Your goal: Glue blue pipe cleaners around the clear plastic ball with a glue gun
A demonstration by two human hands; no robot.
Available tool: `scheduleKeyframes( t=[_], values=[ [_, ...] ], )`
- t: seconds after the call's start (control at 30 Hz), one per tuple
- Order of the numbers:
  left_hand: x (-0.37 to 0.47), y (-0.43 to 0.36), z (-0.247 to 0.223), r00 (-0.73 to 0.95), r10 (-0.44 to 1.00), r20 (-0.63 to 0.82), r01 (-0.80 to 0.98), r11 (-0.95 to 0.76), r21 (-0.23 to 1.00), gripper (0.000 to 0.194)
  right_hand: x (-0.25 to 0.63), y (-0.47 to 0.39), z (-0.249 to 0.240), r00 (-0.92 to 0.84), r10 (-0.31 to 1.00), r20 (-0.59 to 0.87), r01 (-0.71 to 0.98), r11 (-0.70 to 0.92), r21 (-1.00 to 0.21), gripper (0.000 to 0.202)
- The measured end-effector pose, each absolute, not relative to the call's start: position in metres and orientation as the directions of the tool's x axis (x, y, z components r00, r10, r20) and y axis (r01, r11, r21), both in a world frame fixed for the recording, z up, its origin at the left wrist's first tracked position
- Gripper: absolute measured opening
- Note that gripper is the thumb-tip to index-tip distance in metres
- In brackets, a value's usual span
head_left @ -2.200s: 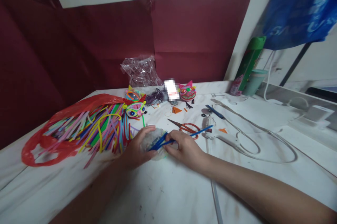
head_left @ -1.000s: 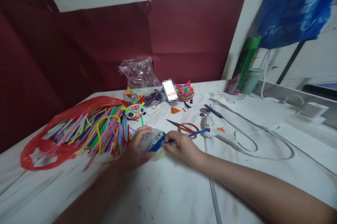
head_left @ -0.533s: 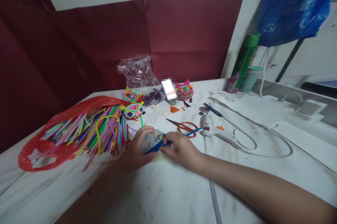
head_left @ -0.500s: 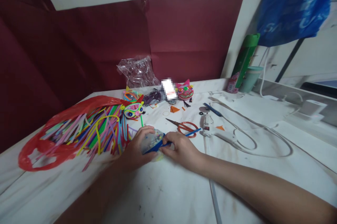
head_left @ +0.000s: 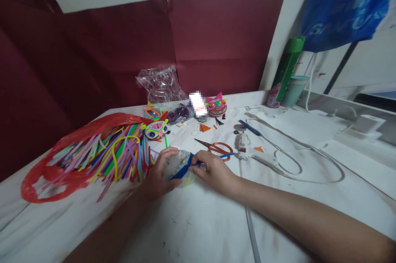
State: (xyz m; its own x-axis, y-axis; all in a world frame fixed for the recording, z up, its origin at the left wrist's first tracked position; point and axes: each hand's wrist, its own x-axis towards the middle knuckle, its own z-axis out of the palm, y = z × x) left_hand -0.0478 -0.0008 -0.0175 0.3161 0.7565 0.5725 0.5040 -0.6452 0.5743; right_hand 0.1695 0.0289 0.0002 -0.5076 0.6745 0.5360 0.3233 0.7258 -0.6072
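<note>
My left hand (head_left: 159, 174) is wrapped round a rounded, clear-and-whitish piece (head_left: 175, 165) with small coloured bits on it and a blue band along its edge. At that band, my right hand (head_left: 213, 170) pinches a blue pipe cleaner (head_left: 228, 155), whose free end sticks out to the right past my fingers. Just beyond my right hand lie red-handled scissors (head_left: 221, 149), blades pointing left. A white glue gun (head_left: 260, 158) rests to the right of them. My fingers hide part of the band and the piece's underside.
At left, a red plastic bag (head_left: 58, 176) holds many coloured pipe cleaners (head_left: 108, 156). Behind stand a colourful animal-face craft (head_left: 156, 129), a pink-eared one (head_left: 217, 106) and clear plastic wrap (head_left: 161, 83). A blue-handled tool (head_left: 249, 127), a cable (head_left: 335, 168) and a green spray can (head_left: 286, 71) are at right.
The rounded piece is turned a little in my left hand, showing more of its whitish side. My right fingers have shifted slightly along the blue strip, and its free end has drawn in.
</note>
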Motion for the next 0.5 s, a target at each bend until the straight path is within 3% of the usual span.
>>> scheduleKeyframes(
  t=[0.5],
  values=[
    [-0.0455, -0.0053, -0.0110, 0.271, 0.849, 0.453, 0.523, -0.525, 0.671, 0.051, 0.1675, 0.0253, -0.0016, -0.528, 0.682, 0.506, 0.312, 0.710, -0.632, 0.011]
  ],
)
